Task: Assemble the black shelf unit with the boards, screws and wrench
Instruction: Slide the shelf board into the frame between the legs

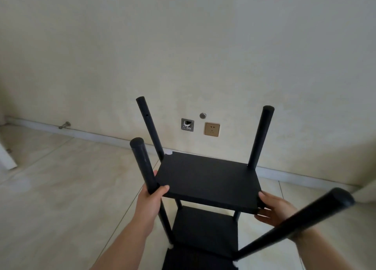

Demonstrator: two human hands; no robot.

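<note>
Black and matt, the shelf unit stands on the pale tiled floor in front of a cream wall. Its top board sits level between four round posts, which rise above it: the far-left post, the far-right post, the near-left post and the near-right post, which slants across the lower right of the view. Two lower boards are stacked beneath the top one.

At the board's near-left corner, the left hand wraps round the near-left post, its fingers curled behind the post and the thumb lying on the board's top edge. At the near-right corner, the right hand pinches the board: the thumb rests on its upper face and the fingers curl under its lower side.

On the wall beyond the unit are a beige socket, a metal plate with an opening and a small round cap. A white skirting board runs along the wall's foot.
</note>
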